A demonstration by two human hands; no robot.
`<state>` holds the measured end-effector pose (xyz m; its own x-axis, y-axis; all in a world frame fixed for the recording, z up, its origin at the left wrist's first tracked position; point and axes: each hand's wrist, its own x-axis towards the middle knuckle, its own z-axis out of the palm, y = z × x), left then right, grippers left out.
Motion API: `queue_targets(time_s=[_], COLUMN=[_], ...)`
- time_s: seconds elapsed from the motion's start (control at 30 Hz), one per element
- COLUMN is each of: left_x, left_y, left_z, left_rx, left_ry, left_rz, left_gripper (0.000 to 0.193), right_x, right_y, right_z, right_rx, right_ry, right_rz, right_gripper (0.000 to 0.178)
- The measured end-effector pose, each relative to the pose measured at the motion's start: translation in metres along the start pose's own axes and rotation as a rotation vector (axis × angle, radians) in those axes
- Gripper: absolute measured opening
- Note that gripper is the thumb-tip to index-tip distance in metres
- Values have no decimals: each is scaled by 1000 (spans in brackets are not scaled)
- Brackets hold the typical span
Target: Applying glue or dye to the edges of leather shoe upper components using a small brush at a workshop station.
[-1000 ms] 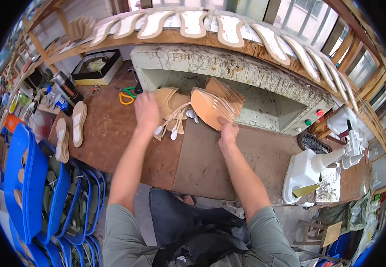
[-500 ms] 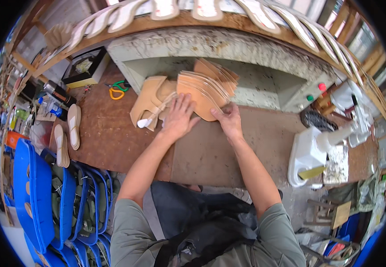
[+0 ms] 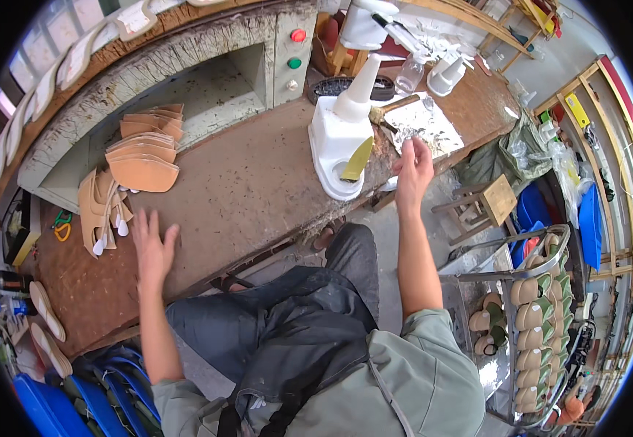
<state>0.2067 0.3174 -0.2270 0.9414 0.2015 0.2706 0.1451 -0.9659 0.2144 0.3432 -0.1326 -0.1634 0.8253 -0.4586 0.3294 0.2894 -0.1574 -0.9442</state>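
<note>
My left hand [image 3: 154, 251] is spread open just above the brown workbench [image 3: 221, 175], near a bundle of cut-out tan pieces [image 3: 96, 207] with white-tipped ties. Beyond it lie fanned stacks of tan leather-like pieces [image 3: 145, 171], touched by neither hand. My right hand [image 3: 413, 178] hangs over the bench's front edge, fingers half bent, with nothing visible in it. Closest to it are a stained white board [image 3: 433, 131] and a dark-handled brush [image 3: 383, 120]. Left of that hand stands a white bottle-like dispenser [image 3: 338, 146] with an olive-green piece [image 3: 358, 160] at its base.
A grey metal box [image 3: 192, 80] with a red button [image 3: 298, 36] and a green button [image 3: 294, 63] lines the back. Green-and-orange scissors [image 3: 61, 227] and insoles [image 3: 45, 312] lie left. Rightward are a wooden stool [image 3: 491, 204] and a shoe rack [image 3: 509, 280].
Both hands have let go of the tan stack, left on the bench. My right hand has moved right, toward the white board; the view has turned right.
</note>
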Motion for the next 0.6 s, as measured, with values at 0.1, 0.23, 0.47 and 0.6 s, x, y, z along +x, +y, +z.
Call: queue_targets(time_s=[0.1, 0.23, 0.47, 0.6], left_x=[-39, -48, -36, -39], left_y=[34, 55, 55, 47], left_z=[13, 12, 14, 11], left_rx=[-175, -145, -203, -192], left_ry=[-84, 88, 185, 211], left_rz=[-167, -159, -221, -253], left_gripper=[60, 56, 46, 44], right_x=[48, 102, 84, 30], right_y=[4, 4, -52, -26], right_z=[9, 53, 28, 19], right_rx=[-91, -250, -297, -550], right_ry=[-238, -574, -612, -732], right_rz=[142, 9, 54, 44], right_gripper=[55, 60, 60, 66])
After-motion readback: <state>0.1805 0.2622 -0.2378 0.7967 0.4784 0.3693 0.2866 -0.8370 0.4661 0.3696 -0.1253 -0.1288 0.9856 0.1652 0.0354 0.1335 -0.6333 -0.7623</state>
